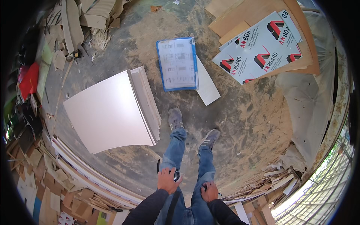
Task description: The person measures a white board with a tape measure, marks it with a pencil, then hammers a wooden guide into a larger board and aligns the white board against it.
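Note:
My left hand [169,180] rests over my left thigh, fingers curled round a round black-and-silver object [177,174] whose kind I cannot make out. A black strap sticks up beside it. On my right thigh lies my right hand [210,191], closed round a small dark thing, mostly hidden; a thin dark tip shows past its outer side. Ahead of my shoes, a blue-edged clear folder [177,63] with a printed drawing sheet lies on the floor. It overlaps a narrow white board [207,83]. Neither hand touches these.
A stack of large white panels [108,112] stands at left. Printed light-grey sheets [258,48] lie on brown boards at the far right. Cardboard scraps [93,17] are heaped at the far left. Wood offcuts [277,183] pile up at the near right; sawdust covers parts of the floor.

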Demonstrator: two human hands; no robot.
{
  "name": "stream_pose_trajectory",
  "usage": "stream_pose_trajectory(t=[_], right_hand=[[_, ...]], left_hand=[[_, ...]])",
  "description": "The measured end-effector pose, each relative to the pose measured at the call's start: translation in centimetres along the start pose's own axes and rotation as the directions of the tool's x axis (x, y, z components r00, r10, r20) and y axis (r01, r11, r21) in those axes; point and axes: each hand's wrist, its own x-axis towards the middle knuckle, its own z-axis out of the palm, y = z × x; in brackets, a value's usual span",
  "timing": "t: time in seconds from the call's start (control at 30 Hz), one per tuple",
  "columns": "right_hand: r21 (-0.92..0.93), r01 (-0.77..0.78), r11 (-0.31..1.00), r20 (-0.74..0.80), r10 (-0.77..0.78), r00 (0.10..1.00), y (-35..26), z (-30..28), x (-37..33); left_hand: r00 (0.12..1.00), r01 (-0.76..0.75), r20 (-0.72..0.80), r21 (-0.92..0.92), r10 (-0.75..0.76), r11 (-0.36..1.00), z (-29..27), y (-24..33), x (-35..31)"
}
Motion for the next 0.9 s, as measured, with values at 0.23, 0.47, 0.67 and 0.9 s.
stream_pose_trajectory(t=[0.23, 0.47, 0.67, 0.9], right_hand=[[0.025, 0.003, 1.0, -0.018, -0.002, 1.0, -0.1, 0.1, 0.0], [0.03, -0.025, 0.999, -0.006, 0.025, 1.0, -0.4, 0.1, 0.0], [0.05, 0.0, 0.999, -0.023, 0.001, 1.0, -0.2, 0.1, -0.4], [0.117, 0.024, 0.993, -0.105, -0.011, 0.994, 1.5, 0.2, -1.2]], left_hand=[[1.0, 0.001, 0.014, -0.004, -0.001, 1.0, 0.4, -0.2, 0.1], [1.0, 0.009, 0.029, 0.008, -0.009, 1.0, 1.0, -0.3, -0.1], [0.999, 0.021, 0.037, 0.002, -0.021, 1.0, 1.0, -0.1, -0.3], [1.0, 0.014, 0.02, 0.057, -0.015, 0.998, 2.3, 0.4, -0.7]])
